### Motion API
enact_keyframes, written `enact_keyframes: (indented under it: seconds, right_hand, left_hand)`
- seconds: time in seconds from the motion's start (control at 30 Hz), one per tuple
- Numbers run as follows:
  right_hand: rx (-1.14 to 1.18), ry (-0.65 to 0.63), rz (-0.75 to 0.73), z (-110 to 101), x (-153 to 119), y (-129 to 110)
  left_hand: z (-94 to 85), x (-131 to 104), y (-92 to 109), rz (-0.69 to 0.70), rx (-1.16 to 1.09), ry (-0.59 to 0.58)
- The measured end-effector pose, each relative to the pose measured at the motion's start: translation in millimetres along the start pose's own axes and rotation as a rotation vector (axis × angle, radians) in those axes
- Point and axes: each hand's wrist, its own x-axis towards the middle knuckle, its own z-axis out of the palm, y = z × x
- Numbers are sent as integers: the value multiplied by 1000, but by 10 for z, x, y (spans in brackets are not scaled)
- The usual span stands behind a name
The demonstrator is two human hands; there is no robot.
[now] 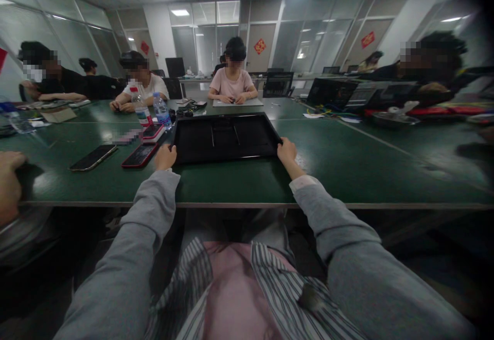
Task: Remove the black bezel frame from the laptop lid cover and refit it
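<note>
A black rectangular tray (pixel 193 142) with a raised glossy rim lies on the green table in front of me. Two thin pale lines and a dark bar show at its inner far side; I cannot make out what they are. At its near left corner, my left hand (pixel 165 158) has its fingers closed around the rim. My right hand (pixel 287 150) grips the right side, close to the near right corner. Just left of my left hand lies a phone with a red edge (pixel 139 155).
Another phone (pixel 93 158) lies farther left. Two plastic bottles (pixel 162 111) stand behind a red-and-white box-like item (pixel 151 132). Cables and dark computer equipment (pixel 332 93) occupy the back right. Several people sit around the table; another person's hand (pixel 10 175) rests at the left edge.
</note>
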Motion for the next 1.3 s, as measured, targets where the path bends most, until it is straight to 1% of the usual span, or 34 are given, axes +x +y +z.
enact_keyframes:
  seconds: [0.07, 0.1, 0.13, 0.17, 0.2, 0.23, 0.3, 0.37, 0.43, 0.5, 0.57, 0.63, 0.77, 0.93, 1.13, 1.23, 1.3]
  right_hand:
    - [-12, 23, 10, -35, -51, -53]
    - [-22, 45, 7, -53, -74, -82]
    - [-34, 74, -5, -68, -97, -116]
    - [-45, 109, -27, -79, -121, -159]
    - [-53, 145, -59, -84, -148, -214]
    - [-56, 176, -96, -81, -182, -285]
    - [-49, 186, -184, -48, -278, -477]
    - [-43, 112, -274, 17, -413, -723]
    - [-55, -36, -368, 94, -574, -983]
    - [-90, -149, -477, 156, -726, -1200]
    - [-121, -199, -565, 188, -836, -1334]
    - [-140, -215, -604, 192, -889, -1384]
    - [-161, -236, -603, 165, -901, -1362]
    - [-167, -253, -629, 97, -939, -1367]
    - [-170, -266, -627, -32, -963, -1383]
    - [-157, -272, -630, -35, -938, -1371]
    - [-146, -274, -633, -13, -916, -1363]
  left_hand:
    - [-33, -38, 17, -13, 1, 5]
    - [-51, -71, 31, -16, 10, 27]
    - [-67, -111, 53, -12, 25, 58]
    - [-81, -157, 86, 2, 49, 117]
    - [-89, -207, 133, 29, 73, 176]
    - [-91, -258, 195, 78, 93, 204]
    - [-71, -357, 360, 226, 129, 201]
    - [-23, -437, 553, 382, 148, 158]
    - [38, -487, 722, 468, 163, 96]
    - [91, -503, 823, 517, 175, 1]
    - [128, -486, 844, 506, 185, -73]
    - [151, -447, 814, 480, 186, -125]
    - [170, -363, 747, 446, 179, -201]
    - [124, -333, 759, 425, 191, -281]
    - [47, -368, 810, 420, 193, -282]
    - [37, -383, 816, 425, 186, -283]
    - [40, -404, 814, 429, 178, -256]
